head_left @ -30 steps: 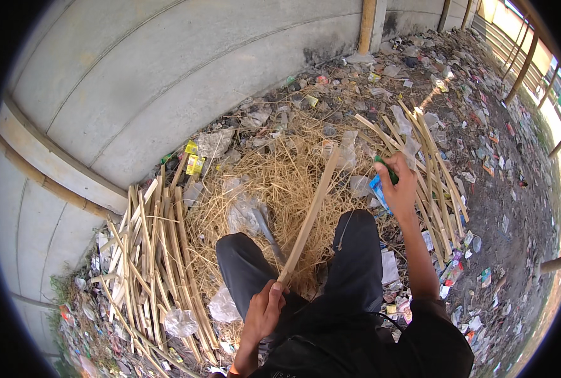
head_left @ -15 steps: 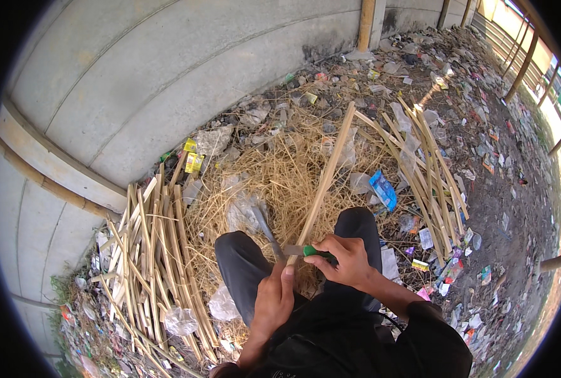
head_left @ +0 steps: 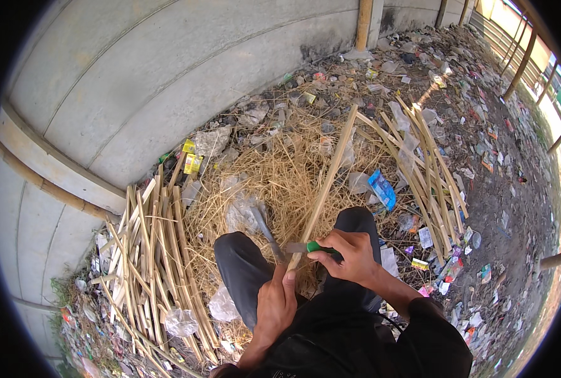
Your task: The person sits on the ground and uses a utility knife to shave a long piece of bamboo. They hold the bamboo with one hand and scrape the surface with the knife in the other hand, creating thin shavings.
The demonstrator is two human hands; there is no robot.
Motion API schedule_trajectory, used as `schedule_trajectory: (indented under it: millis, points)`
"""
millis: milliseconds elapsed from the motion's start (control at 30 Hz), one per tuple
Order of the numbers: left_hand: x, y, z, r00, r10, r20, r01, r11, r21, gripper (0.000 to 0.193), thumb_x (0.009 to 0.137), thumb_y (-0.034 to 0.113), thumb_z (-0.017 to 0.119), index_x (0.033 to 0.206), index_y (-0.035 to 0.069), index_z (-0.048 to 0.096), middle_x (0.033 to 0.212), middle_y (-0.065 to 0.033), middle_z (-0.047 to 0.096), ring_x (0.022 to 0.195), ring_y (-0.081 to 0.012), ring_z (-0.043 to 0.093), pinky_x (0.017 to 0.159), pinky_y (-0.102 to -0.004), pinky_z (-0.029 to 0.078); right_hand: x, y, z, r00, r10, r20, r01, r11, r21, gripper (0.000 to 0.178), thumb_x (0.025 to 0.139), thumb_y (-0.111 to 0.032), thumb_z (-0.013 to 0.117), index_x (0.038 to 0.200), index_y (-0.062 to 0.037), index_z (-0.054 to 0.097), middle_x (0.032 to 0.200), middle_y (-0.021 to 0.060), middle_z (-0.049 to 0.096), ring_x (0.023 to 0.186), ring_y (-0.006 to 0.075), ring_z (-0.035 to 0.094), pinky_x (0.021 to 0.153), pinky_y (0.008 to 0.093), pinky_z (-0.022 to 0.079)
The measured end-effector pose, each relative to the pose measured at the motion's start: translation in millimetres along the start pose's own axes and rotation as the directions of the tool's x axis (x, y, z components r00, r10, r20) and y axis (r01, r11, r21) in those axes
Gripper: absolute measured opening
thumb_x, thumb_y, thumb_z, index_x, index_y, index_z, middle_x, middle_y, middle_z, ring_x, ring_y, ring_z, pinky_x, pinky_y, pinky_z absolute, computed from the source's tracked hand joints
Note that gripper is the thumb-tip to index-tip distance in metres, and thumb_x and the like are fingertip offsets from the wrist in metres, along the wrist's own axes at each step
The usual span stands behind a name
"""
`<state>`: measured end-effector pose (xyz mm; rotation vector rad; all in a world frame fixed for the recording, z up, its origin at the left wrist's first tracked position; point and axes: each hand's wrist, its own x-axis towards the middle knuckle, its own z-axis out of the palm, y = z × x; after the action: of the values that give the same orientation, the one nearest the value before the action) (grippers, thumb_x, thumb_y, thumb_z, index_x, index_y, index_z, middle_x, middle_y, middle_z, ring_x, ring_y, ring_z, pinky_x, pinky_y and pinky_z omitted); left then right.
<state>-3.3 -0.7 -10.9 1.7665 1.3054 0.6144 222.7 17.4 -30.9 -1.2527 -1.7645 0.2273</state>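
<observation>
The right hand (head_left: 351, 255) has swung in, fingers wrapped around a green-handled knife (head_left: 315, 246), blade (head_left: 295, 247) now at the wooden strip (head_left: 328, 179); the left hand (head_left: 276, 302) pinches its near end, seemingly bracing for cutting.

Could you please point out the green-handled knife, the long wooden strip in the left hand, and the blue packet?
Green-handled knife (head_left: 312, 246): head view, on the green handle.
Long wooden strip (head_left: 325, 183): head view, around mid-length.
Blue packet (head_left: 382, 190): head view, middle of its face.

Grey panelled wall (head_left: 160, 88), litter-strewn dirt ground (head_left: 510, 211)!
And there's a tan post (head_left: 363, 28) against the wall, sunlight (head_left: 427, 96) streaking the ground.
</observation>
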Motion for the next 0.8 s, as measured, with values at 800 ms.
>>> schedule_trajectory:
  millis: [800]
  points:
    - [-16,-24,-20,0.901,-0.245,0.358,0.325,0.928,-0.182,0.05,0.12,0.042,0.038,0.111,0.0,0.063,0.065,-0.0107,0.064,0.056,-0.0248,0.067,0.062,-0.0395,0.053,17,83,-40,0.912,0.33,-0.246,-0.292,0.94,0.178,0.019,0.104,-0.011,0.076,0.111,-0.0004,0.062,0.095,0.0124,0.078,0.081,0.0163,0.075,0.072,0.0315,0.056]
